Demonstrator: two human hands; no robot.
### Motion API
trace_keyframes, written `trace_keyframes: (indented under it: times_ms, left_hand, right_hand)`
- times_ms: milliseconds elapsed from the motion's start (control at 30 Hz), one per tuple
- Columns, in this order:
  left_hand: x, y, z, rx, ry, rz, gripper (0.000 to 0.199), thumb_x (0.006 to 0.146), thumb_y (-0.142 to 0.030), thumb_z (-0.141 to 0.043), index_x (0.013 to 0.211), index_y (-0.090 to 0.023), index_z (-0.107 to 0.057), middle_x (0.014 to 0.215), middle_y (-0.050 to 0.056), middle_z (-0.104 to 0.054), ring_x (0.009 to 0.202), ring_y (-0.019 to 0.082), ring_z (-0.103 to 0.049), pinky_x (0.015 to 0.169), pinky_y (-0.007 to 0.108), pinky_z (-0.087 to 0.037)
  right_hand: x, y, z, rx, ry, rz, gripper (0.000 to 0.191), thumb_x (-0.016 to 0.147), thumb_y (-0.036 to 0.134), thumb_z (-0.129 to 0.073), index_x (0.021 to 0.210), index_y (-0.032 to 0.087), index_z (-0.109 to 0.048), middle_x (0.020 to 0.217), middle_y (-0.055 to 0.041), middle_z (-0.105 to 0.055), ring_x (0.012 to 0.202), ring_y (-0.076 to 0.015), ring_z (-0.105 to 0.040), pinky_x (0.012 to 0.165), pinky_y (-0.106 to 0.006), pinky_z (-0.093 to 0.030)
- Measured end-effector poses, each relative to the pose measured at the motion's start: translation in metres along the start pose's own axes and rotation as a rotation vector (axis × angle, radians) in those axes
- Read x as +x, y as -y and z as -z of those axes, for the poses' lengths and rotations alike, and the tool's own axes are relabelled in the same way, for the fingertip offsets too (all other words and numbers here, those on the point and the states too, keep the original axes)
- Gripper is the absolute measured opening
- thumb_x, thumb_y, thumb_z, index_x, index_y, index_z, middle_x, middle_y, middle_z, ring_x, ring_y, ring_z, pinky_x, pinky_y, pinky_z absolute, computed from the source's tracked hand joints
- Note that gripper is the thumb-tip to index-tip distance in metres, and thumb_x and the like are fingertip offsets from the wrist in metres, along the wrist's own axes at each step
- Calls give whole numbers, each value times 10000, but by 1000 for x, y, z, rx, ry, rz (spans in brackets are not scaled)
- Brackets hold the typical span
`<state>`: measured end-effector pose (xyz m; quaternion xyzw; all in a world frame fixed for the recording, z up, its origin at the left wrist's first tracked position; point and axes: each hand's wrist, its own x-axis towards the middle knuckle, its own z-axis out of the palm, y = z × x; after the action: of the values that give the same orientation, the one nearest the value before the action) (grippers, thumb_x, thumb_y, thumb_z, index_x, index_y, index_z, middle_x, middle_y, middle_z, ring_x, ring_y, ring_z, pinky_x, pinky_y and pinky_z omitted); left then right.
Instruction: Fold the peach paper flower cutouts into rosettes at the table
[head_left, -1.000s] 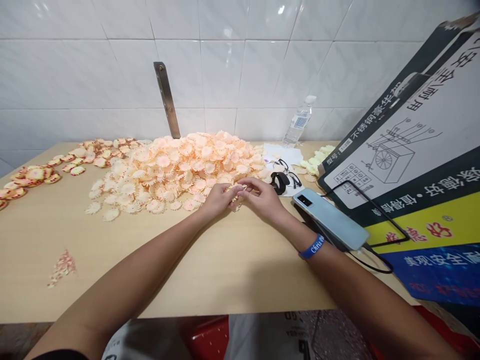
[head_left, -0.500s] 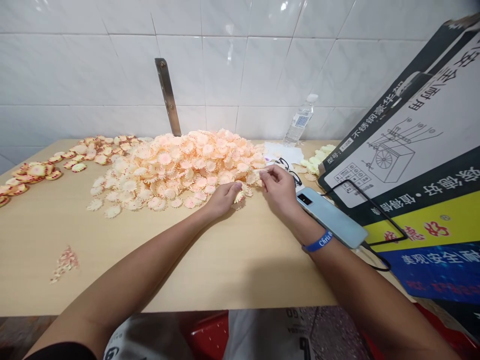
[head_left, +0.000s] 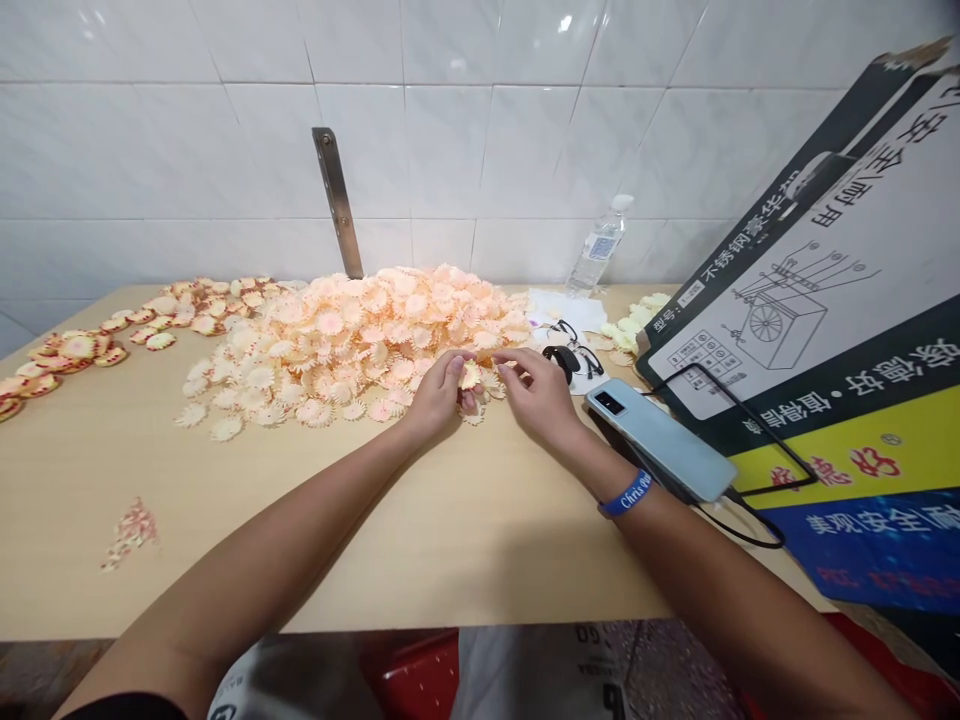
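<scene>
A wall (head_left: 255, 150) of glossy white tile, faintly veined in gray, backs a pale wood-toned table (head_left: 300, 580) set near it, with overhead glare (head_left: 565, 22) glinting off the upper tiles and a soft shadow (head_left: 555, 565) falling across the near part of the tabletop. A tilted metal strip (head_left: 339, 205) rises against the tile at the table's rear edge. Below the front edge appear a red, glossy surface (head_left: 420, 675), partly hidden, and speckled dark flooring (head_left: 679, 665).

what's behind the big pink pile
Behind the pile, a metal strip and the tiled wall show. Anything lying low directly behind it is covered and cannot be seen.
</scene>
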<state>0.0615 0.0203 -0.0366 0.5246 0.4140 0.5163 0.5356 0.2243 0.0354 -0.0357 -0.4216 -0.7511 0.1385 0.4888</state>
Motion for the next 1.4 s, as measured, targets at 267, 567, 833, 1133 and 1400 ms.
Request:
trace_keyframes:
  times_ms: [267,567,833,1133,1400]
  left_hand:
    - [4,2,0,57,-22,-13,165,942,-268,-411,1025,-170,-515,605,-46,-554,492,98,-577,502,208,-473]
    - [5,6,3,243,-9,-108,97,845,-232,-525,902,-157,-549,607,-29,-589,528,116,-562,535,227,-440]
    - [3,5,4,330,25,-97,396,915,-391,-450,585,-175,-487,435,-21,-490,408,96,-458,486,232,-364]
    - [2,6,3,392,82,-91,493,937,-494,-352,562,-185,-442,446,-31,-445,422,93,-401,499,244,-334]
    - [-2,7,3,614,-119,-318,441,949,-442,-371,596,-186,-434,580,-21,-437,592,128,-433,581,260,-316]
  right_hand:
    - [-3,1,-3,31,124,53,214,896,251,-535,1011,193,-706,982,-88,-707,833,-193,-643,640,-290,-499]
    - [-4,1,-2,27,147,56,234,901,248,-528,1040,203,-710,983,-86,-705,853,-200,-639,655,-301,-502]
    - [-5,4,-2,42,112,51,224,900,284,-547,1043,204,-699,992,-78,-701,758,-173,-619,657,-302,-498]
    - [-4,6,-4,164,183,-58,231,832,308,-619,1029,204,-677,974,-66,-677,718,-152,-592,625,-286,-482]
    - [-6,10,-8,538,284,-452,299,758,462,-672,801,191,-554,617,38,-553,482,-98,-514,418,-217,-418]
